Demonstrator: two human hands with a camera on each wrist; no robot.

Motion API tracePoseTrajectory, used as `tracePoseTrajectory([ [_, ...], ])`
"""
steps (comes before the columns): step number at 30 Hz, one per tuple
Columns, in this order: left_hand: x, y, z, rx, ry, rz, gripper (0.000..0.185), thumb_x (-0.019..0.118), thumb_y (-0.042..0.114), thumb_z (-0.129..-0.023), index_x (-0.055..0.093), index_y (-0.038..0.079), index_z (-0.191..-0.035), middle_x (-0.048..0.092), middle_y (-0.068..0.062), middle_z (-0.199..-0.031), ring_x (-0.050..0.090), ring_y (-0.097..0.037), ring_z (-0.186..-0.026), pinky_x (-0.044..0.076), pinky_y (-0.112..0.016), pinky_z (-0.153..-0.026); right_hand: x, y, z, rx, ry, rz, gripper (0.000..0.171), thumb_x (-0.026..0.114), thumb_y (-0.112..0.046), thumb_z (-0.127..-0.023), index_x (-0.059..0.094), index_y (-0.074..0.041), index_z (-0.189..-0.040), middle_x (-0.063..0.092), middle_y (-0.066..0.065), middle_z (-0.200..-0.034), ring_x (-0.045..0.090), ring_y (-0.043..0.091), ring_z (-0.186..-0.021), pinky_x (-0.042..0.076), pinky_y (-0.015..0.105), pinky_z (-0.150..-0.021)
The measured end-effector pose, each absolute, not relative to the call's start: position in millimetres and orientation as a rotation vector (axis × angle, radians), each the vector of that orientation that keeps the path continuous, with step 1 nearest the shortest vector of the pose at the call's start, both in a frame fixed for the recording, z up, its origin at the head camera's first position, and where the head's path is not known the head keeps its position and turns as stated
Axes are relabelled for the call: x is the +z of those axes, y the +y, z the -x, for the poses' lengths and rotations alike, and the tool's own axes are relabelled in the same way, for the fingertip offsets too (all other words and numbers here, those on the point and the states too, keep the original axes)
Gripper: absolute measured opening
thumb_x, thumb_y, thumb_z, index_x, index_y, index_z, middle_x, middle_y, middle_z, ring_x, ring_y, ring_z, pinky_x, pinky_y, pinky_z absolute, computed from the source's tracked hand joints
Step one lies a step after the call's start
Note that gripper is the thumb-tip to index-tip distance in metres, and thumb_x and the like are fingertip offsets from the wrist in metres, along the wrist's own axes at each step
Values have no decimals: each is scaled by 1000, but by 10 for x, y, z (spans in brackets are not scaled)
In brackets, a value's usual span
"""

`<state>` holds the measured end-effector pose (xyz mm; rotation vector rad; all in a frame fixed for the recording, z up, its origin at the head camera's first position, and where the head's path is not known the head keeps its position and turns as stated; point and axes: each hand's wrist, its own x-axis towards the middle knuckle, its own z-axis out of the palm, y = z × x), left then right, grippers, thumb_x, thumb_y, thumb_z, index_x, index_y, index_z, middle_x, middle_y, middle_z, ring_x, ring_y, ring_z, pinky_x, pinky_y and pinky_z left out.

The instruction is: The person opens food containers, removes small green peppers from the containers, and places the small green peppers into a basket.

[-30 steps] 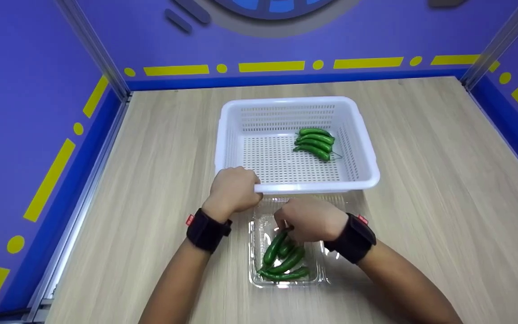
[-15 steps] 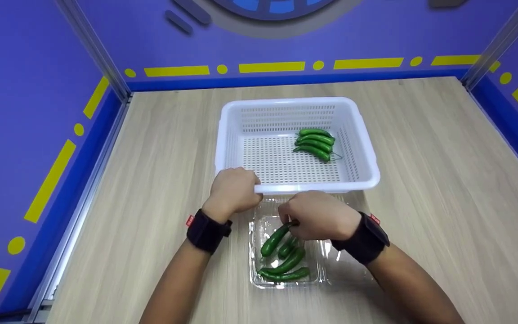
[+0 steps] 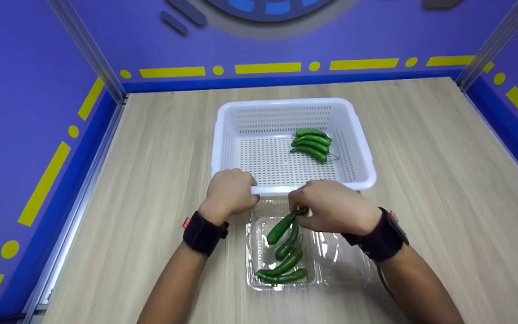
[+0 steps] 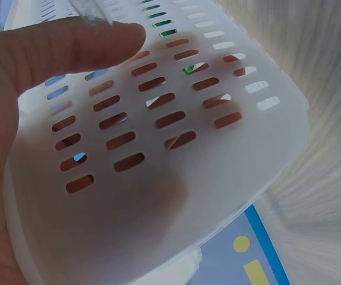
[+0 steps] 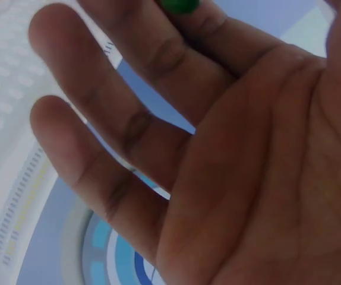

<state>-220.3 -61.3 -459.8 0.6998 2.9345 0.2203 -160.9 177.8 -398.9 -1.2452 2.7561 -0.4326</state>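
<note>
Your right hand (image 3: 335,207) pinches one green pepper (image 3: 281,227) at its stem end, the tip slanting to 8 o'clock over the clear container (image 3: 248,254); the other fingers look loosely extended in the right wrist view. Your left hand (image 3: 232,191) grips the white basket (image 3: 281,189) at 7 o'clock on its near rim, thumb outside, fingers inside. Four or so peppers (image 3: 310,146) lie in the basket toward 2 o'clock.

To do this lift well: keep the pinch close to the stem and light, tip clear of the container wall. Watch the middle pepper (image 3: 284,250): its upper end runs right up by your fingers, and I can't tell if you have that too. Don't drag the two lower peppers (image 3: 291,259) at 6 o'clock. Keep the basket braced.

Versus a second ago: your right hand is shifted toward 1 o'clock, nearer the basket rim, and the pinched pepper with it. More of the middle pepper shows. Left grip unchanged; basket peppers unmoved.
</note>
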Motion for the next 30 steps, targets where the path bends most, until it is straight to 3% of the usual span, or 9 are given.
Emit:
tracePoseTrajectory([
  [9, -4589, -609, 2204, 221, 2937, -700, 37, 67, 27, -79, 40, 22, -53, 38, 8, -54, 45, -15, -55, 36, -34, -50, -3872, 1932, 1676, -562, 2795, 1195, 5, 71, -17, -86, 70, -20, -90, 70, -11, -85, 65, 6, -80, 53, 31, -72],
  [19, -4591, -611, 2187, 216, 2948, -713, 41, 67, 28, -80, 36, 23, -54, 34, 9, -55, 43, -15, -56, 37, -35, -50, -3865, 2053, 1786, -649, 2875, 1152, 7, 72, -16, -87, 70, -18, -93, 69, -12, -84, 59, 7, -74, 49, 31, -70],
  [30, -4610, -609, 2192, 200, 2966, -711, 27, 68, 29, -80, 55, 23, -57, 49, 6, -58, 53, -20, -56, 42, -39, -51, -3875, 2083, 1817, -650, 2985, 1021, 5, 70, -19, -89, 71, -18, -94, 69, -8, -82, 64, 10, -75, 51, 33, -69],
])
